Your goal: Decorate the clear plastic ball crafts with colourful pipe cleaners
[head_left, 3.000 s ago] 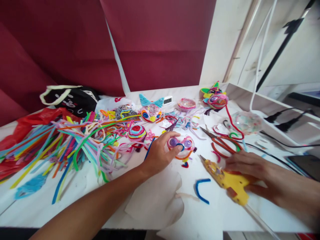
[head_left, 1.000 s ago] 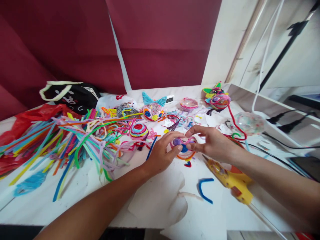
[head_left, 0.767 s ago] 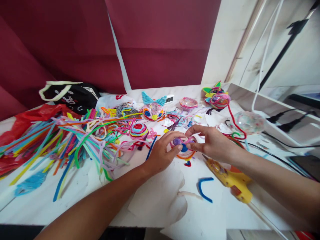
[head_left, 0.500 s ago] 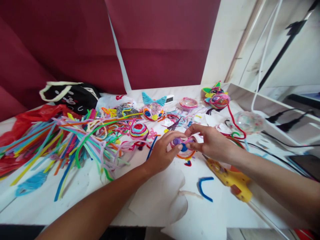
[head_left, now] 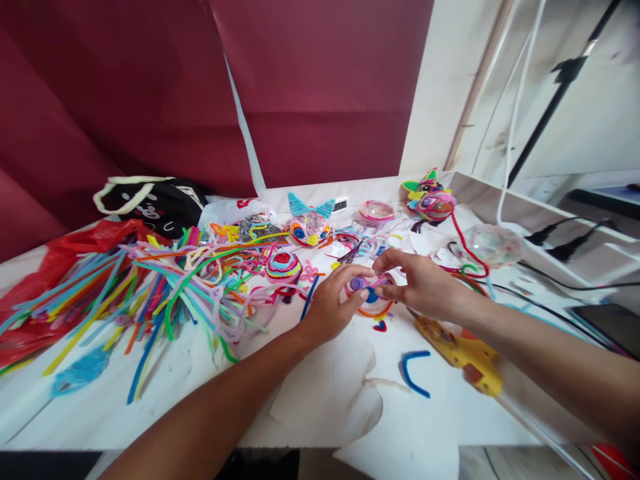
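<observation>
Both hands meet at a round pipe-cleaner face (head_left: 375, 308) with purple eyes, a blue middle and an orange lower edge. My left hand (head_left: 331, 303) grips its left side, thumb on the blue part. From the right, the thumb and fingers of my right hand (head_left: 423, 285) close on the same face; fingers cover part of its top. Just below it lies a small red and blue heart (head_left: 381, 326). A bent blue pipe cleaner (head_left: 407, 375) rests nearer me. Beside my right forearm is a yellow glue gun (head_left: 463, 357).
Loose pipe cleaners (head_left: 175, 293) spread over the left side by a red plastic bag (head_left: 70, 257). Behind stand a blue-eared craft head (head_left: 310, 223), a clear bowl (head_left: 377, 212) and another decorated head (head_left: 431, 200). Black cables (head_left: 550, 310) and a phone (head_left: 607, 327) lie at right.
The view has shifted slightly, so most table items appear a little further right at the left side. Both hands keep the same hold on the face.
</observation>
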Available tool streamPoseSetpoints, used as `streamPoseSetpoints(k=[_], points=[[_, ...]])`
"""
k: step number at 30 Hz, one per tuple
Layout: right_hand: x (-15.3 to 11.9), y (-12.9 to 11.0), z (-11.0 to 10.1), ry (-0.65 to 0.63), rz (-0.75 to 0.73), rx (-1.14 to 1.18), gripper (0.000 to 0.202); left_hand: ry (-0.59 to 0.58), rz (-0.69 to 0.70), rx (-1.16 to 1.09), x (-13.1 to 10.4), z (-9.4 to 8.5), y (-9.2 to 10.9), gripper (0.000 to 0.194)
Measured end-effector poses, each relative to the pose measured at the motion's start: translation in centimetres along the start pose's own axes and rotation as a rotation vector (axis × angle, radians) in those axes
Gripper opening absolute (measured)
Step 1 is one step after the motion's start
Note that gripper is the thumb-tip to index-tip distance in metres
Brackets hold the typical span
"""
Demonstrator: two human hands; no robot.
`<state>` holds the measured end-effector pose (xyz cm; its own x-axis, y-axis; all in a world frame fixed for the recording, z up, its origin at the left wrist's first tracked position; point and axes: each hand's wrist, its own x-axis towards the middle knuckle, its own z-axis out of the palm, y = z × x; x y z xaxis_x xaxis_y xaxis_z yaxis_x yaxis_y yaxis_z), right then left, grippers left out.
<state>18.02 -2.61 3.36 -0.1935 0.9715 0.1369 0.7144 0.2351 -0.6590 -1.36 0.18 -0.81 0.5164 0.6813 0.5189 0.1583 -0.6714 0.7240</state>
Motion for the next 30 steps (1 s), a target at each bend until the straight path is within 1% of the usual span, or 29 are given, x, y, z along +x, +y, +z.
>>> streamPoseSetpoints(k=[5,9,18,30], points=[[0.2,0.4,0.1,0.003,-0.004,0.0,0.023,-0.013,0.072,0.028,0.1,-0.1,-0.5,0.014],[0.3,0.6,0.1,0.004,-0.007,0.008,0.025,-0.041,0.129,0.039,0.3,-0.3,-0.9,0.014],[0.3,0.9,-0.1,-0.003,-0.003,0.02,0.023,-0.079,0.138,0.138,0.3,-0.3,-1.4,0.021],[0.1,1.0,-0.2,-0.009,0.007,0.027,0.026,-0.095,0.215,0.284,0.4,-0.3,-1.6,0.021]])
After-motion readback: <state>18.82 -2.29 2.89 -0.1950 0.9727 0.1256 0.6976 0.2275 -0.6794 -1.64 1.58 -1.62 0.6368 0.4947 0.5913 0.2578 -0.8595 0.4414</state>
